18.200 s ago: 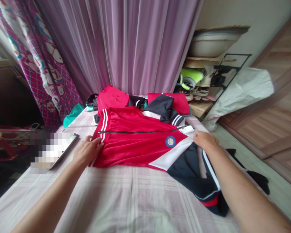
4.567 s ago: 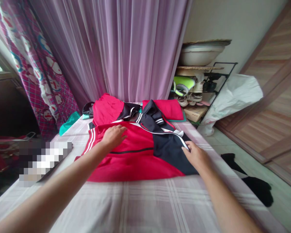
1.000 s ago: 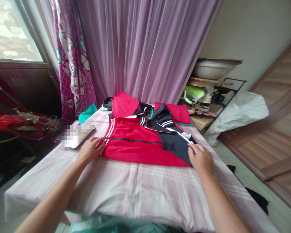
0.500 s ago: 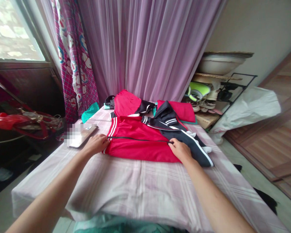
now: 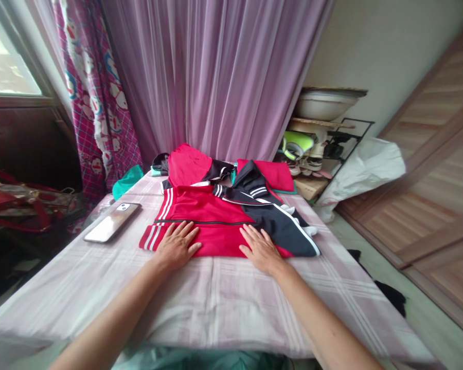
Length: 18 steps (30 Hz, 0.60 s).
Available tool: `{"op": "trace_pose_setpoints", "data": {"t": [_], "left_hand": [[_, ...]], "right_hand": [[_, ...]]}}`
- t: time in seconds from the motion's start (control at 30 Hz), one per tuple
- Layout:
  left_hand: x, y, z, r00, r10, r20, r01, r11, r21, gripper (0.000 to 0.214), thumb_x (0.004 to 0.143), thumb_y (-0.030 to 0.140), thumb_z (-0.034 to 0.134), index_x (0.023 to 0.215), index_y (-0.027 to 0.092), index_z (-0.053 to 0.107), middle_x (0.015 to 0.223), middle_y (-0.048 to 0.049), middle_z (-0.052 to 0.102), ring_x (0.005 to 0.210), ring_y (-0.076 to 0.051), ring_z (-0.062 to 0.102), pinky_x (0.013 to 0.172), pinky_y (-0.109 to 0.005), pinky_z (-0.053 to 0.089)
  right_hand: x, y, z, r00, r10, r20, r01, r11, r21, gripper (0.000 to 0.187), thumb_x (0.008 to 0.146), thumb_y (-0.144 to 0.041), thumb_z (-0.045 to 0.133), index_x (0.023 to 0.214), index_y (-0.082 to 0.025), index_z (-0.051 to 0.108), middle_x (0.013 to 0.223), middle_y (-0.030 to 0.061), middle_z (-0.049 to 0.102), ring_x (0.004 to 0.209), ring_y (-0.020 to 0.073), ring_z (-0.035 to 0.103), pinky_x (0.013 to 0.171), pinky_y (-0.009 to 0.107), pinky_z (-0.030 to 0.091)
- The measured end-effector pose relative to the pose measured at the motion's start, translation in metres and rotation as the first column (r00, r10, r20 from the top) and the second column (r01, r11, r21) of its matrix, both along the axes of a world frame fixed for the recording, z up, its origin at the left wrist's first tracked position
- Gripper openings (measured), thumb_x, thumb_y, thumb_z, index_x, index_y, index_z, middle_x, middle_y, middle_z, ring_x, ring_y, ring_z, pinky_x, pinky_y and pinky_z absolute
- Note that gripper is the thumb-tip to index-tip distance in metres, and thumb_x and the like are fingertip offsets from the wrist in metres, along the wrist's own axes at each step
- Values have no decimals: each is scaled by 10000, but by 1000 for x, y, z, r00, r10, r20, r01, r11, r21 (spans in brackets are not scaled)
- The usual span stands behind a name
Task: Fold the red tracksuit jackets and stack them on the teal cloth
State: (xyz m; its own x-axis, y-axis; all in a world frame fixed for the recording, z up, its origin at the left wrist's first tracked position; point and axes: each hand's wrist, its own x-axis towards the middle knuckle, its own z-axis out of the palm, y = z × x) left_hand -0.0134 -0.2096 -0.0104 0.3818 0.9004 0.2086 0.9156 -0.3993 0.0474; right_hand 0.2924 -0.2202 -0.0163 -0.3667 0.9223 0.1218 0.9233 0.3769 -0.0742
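A red, black and white track jacket [image 5: 216, 221] lies folded on a table covered with a pale plaid cloth [image 5: 216, 303]. My left hand [image 5: 176, 244] rests flat on the jacket's near red edge, fingers spread. Flat on the near edge a little to the right lies my right hand [image 5: 259, 248], fingers stretched out beside the black sleeve [image 5: 289, 234]. Neither hand holds anything.
A phone [image 5: 112, 221] lies left of the jacket. More red and black clothes [image 5: 200, 167] are piled at the table's far end by the purple curtain [image 5: 216, 77]. A shoe rack [image 5: 316, 149] and a white bag [image 5: 364, 167] stand at the right. Dark cloth [image 5: 388, 295] lies on the floor.
Both hands have come in from the jacket's sides onto its near edge and now lie flat. The black sleeve lies folded over the right part.
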Motion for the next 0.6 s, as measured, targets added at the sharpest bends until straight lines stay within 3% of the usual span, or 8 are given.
{"op": "trace_pose_setpoints", "data": {"t": [0.1, 0.2, 0.3, 0.43, 0.6], "left_hand": [[-5, 2, -3, 1000, 2, -10, -2, 1000, 2, 608, 966, 624, 361, 1441, 286, 535, 1535, -56, 486, 1461, -286, 366, 1220, -494, 182], [-6, 3, 0, 1000, 15, -22, -16, 1000, -19, 627, 960, 638, 357, 1446, 282, 530, 1538, -58, 481, 1461, -289, 367, 1222, -490, 183], [-4, 2, 3, 999, 26, -34, -27, 999, -34, 629, 960, 632, 362, 1453, 275, 523, 1540, -63, 476, 1462, -292, 365, 1222, -499, 184], [-3, 1, 1, 1000, 13, -29, -13, 1000, -14, 624, 969, 617, 354, 1449, 258, 528, 1538, -81, 475, 1461, -297, 367, 1220, -515, 190], [-4, 1, -6, 1000, -16, 11, 16, 999, 37, 600, 967, 603, 378, 1431, 263, 549, 1521, -88, 498, 1451, -300, 384, 1215, -518, 205]], "right_hand": [[53, -4, -8, 999, -4, 33, 3, 1000, 29, 580, 1003, -426, 315, 1537, -211, 383, 1607, 78, 348, 1483, 199, 314, 1212, 468, 229], [115, -6, -16, 989, -137, 53, 133, 989, 65, 562, 995, -405, 290, 1493, -212, 462, 1561, 86, 430, 1445, 217, 389, 1190, 476, 276], [152, -6, -25, 972, -225, 61, 217, 969, 120, 549, 980, -384, 301, 1453, -209, 518, 1531, 89, 475, 1418, 234, 431, 1185, 486, 283], [149, -5, -28, 962, -267, 46, 255, 949, 188, 505, 961, -360, 357, 1396, -228, 577, 1495, 84, 522, 1388, 240, 468, 1176, 493, 288], [99, -8, -8, 947, -317, -53, 318, 901, 293, 488, 969, -344, 387, 1401, -205, 566, 1505, 124, 504, 1395, 282, 450, 1171, 580, 236]]}}
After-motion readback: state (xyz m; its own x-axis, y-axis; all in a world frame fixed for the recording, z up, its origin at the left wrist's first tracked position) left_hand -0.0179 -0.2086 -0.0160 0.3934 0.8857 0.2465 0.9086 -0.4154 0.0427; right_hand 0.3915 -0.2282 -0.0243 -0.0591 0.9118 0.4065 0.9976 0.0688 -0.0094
